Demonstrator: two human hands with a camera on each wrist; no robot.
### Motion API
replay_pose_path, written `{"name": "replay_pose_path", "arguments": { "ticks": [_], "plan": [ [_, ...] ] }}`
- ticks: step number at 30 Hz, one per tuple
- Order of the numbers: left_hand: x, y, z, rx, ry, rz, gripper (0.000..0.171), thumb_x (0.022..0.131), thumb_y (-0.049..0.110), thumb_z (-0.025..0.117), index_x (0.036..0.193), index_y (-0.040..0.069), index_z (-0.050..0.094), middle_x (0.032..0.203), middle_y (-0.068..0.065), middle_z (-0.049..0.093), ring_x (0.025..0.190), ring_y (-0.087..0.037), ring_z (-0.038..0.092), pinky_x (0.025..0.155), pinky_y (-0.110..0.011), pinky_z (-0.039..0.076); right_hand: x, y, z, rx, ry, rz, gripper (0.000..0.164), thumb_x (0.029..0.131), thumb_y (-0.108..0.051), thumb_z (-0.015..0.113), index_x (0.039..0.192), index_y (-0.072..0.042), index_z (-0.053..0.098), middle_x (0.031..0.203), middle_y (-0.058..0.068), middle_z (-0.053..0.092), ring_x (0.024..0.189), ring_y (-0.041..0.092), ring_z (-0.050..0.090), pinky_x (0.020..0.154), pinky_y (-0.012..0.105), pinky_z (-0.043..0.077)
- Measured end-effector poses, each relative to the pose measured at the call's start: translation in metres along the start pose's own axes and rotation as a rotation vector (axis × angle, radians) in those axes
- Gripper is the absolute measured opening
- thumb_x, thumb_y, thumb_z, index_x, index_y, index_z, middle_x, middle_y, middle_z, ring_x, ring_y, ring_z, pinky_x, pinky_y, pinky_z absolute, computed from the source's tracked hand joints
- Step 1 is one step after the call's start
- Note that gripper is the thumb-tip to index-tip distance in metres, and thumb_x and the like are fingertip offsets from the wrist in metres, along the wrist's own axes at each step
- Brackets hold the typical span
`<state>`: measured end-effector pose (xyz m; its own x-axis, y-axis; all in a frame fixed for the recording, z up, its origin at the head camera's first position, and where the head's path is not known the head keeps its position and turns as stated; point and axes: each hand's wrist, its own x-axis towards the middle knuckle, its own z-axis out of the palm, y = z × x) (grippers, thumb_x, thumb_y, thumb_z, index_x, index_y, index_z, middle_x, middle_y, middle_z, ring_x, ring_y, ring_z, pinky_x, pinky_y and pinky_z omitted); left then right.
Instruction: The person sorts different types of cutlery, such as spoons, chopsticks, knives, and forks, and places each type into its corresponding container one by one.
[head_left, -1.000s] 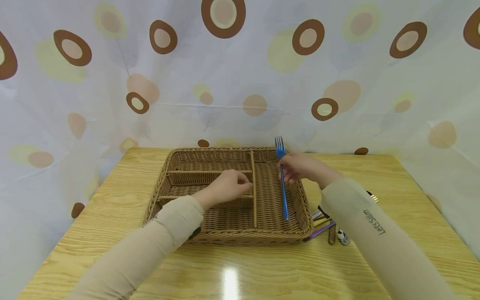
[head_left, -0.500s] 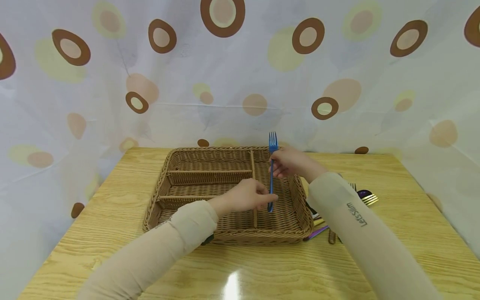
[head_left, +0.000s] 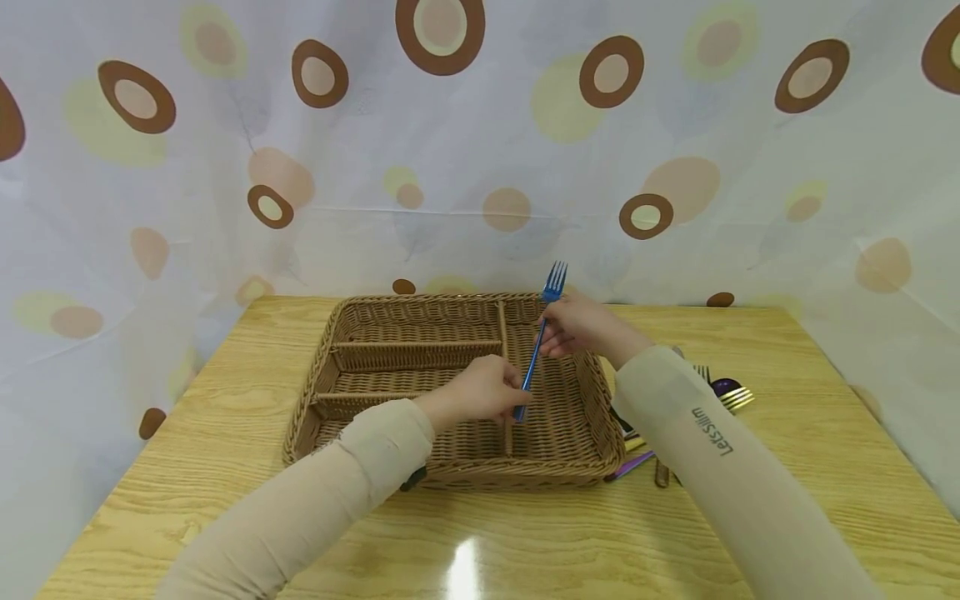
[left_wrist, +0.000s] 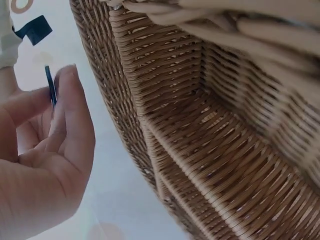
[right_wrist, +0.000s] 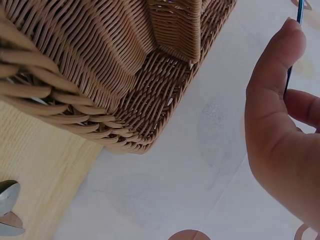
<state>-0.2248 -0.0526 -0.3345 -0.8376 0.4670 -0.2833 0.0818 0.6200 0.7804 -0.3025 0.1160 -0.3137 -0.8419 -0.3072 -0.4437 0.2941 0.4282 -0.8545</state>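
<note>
A blue fork (head_left: 535, 354) is held above the right-hand compartment of the wicker basket (head_left: 450, 479), tines up and leaning slightly right. My right hand (head_left: 588, 325) pinches it just below the tines. Near the lower end of the handle, my left hand (head_left: 480, 390) grips it between thumb and fingers. The left wrist view shows the dark edge of the fork (left_wrist: 51, 85) between the left thumb and fingers. In the right wrist view, a thin blue strip of the fork (right_wrist: 300, 11) shows past the right fingertip.
Wicker dividers (head_left: 420, 343) split the basket into compartments. Right of it, partly under the right sleeve, lie several pieces of cutlery, including a purple handle (head_left: 630, 465), a gold fork (head_left: 737, 397) and a dark purple spoon (head_left: 724, 386). A patterned curtain (head_left: 465, 150) hangs behind the table.
The right hand has moved left with the blue fork. My left hand has come right and taken hold of the handle's lower end, and the fork now tilts with its tines rightward.
</note>
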Motion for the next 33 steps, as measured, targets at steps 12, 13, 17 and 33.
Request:
{"name": "replay_pose_path", "arguments": {
  "ticks": [12, 13, 17, 33],
  "plan": [
    [-0.001, -0.02, -0.034, -0.287, 0.021, -0.054, 0.029, 0.102, 0.015, 0.04, 0.116, -0.004, 0.057, 0.077, -0.001, 0.05, 0.061, -0.007, 0.049, 0.057, -0.019, 0.044, -0.008, 0.01, -0.014, -0.048, 0.096, -0.023, 0.044, 0.103, -0.029, 0.032, 0.119, 0.01, 0.045, 0.069, -0.001, 0.06, 0.057, 0.005, 0.059, 0.06, 0.02, 0.052],
    [-0.001, -0.024, -0.039, -0.288, 0.028, -0.055, 0.031, 0.102, 0.015, 0.039, 0.119, -0.004, 0.056, 0.077, 0.0, 0.05, 0.061, -0.007, 0.047, 0.056, -0.019, 0.041, -0.01, 0.012, -0.017, -0.07, 0.096, -0.026, 0.048, 0.102, -0.032, 0.033, 0.123, 0.011, 0.043, 0.07, -0.001, 0.06, 0.057, 0.005, 0.059, 0.06, 0.02, 0.052],
    [-0.004, -0.042, -0.063, -0.28, 0.057, -0.057, 0.034, 0.102, 0.016, 0.039, 0.122, -0.005, 0.056, 0.079, 0.001, 0.052, 0.061, -0.007, 0.039, 0.056, -0.02, 0.035, -0.016, 0.023, -0.029, -0.116, 0.089, -0.032, 0.055, 0.102, -0.036, 0.032, 0.127, 0.013, 0.039, 0.07, -0.002, 0.06, 0.058, 0.005, 0.059, 0.061, 0.021, 0.052],
    [-0.041, -0.115, -0.142, -0.256, -0.076, -0.107, 0.026, 0.103, 0.015, 0.036, 0.102, 0.001, 0.058, 0.077, 0.005, 0.053, 0.052, -0.004, 0.026, 0.052, -0.018, 0.026, -0.035, 0.064, -0.077, -0.141, 0.125, 0.004, 0.063, 0.101, -0.042, 0.03, 0.127, 0.015, 0.036, 0.069, -0.006, 0.061, 0.06, 0.003, 0.06, 0.063, 0.023, 0.054]
  ]
}}
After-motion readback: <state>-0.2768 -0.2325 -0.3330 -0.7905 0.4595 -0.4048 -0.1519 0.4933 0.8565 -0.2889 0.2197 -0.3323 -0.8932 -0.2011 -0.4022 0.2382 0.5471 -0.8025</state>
